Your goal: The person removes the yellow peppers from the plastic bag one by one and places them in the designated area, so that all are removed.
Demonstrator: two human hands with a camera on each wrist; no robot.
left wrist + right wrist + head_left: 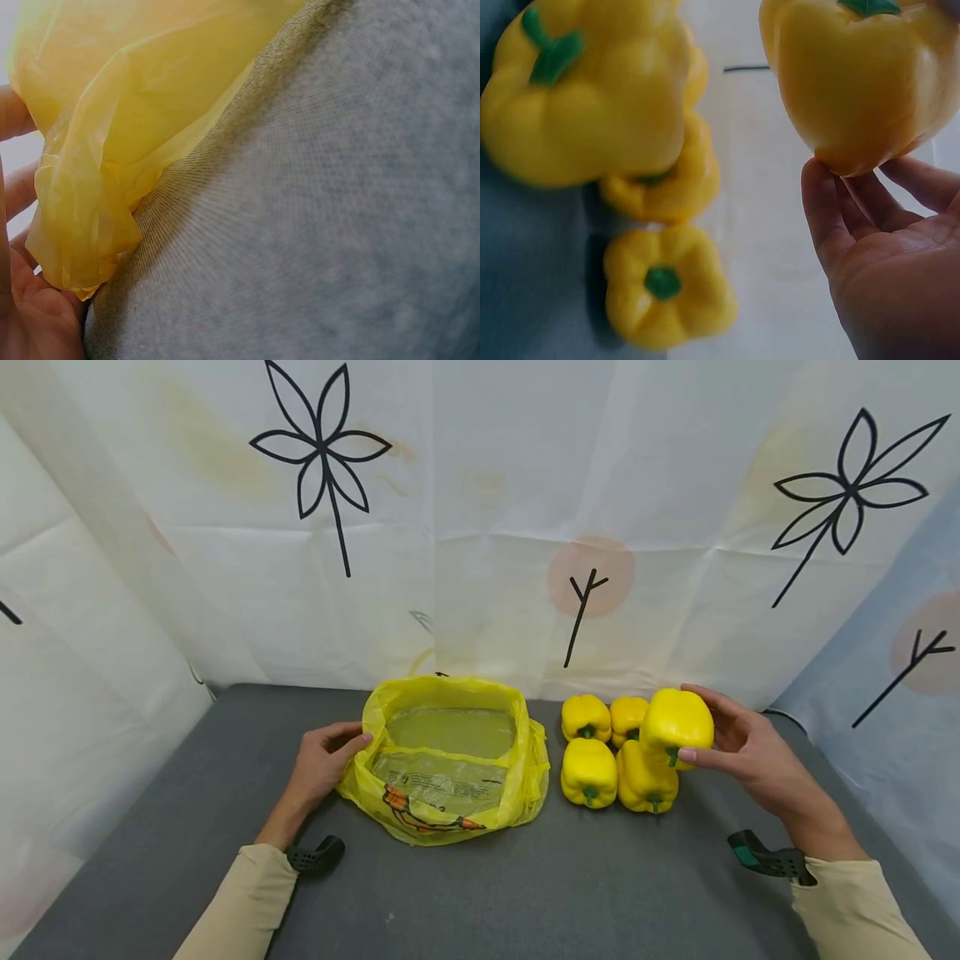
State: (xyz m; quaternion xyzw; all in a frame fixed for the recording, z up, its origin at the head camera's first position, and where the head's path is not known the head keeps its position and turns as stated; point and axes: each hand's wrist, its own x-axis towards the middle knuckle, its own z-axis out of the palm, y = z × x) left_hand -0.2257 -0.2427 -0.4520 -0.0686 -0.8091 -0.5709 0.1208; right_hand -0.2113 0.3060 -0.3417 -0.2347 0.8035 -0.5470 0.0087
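A yellow plastic bag (pixel 517 793) stands with its mouth wide and its inside showing. At its left edge my left hand (pixel 322 764) grips the rim between thumb and fingers; in the left wrist view the thin yellow film (pixel 172 82) hangs against the fingers. My right hand (pixel 757 764) holds a yellow bell pepper (pixel 678 718) with a green stem, raised above the others. The right wrist view shows fingertips under that bell pepper (pixel 847 90). Several more yellow bell peppers (pixel 589 772) sit in two rows right of the bag, one partly hidden behind the raised one.
Everything stands on a dark grey table (pixel 525 893). White cloth (pixel 480 527) printed with black leaf drawings hangs behind and at the sides. Each wrist wears a black band, the right one (pixel 772 860) having a green patch.
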